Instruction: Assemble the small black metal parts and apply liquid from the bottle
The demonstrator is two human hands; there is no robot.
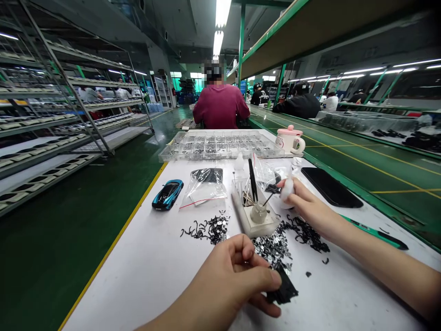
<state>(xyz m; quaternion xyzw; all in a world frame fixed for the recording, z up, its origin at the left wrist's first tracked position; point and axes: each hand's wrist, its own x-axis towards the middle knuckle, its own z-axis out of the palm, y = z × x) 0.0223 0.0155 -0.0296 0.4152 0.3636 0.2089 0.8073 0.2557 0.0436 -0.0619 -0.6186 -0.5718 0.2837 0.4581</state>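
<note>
Left hand [237, 276] is sitting nearest, thumb and fingers pinching a flat black piece [285, 288] over the white table [138, 257], beside a heap of small metal bits [275, 246]. Right hand [300, 197] is gripping a white bottle [286, 191], fingers curling around it, near the tool holder [246, 214].

Watching from far, I see the held bottle [286, 192] as smooth, milky plastic; the held black piece [285, 288] looks matt, its material I cannot tell. The small parts [274, 248] have a shine of metal. The bag [204, 191] is thin, wrinkled, glossy plastic, and the box [220, 151] is clear plastic. The toy car [167, 195] looks glossy, the mug [287, 141] smooth and glazed, the table [138, 266] smooth and matt
</note>
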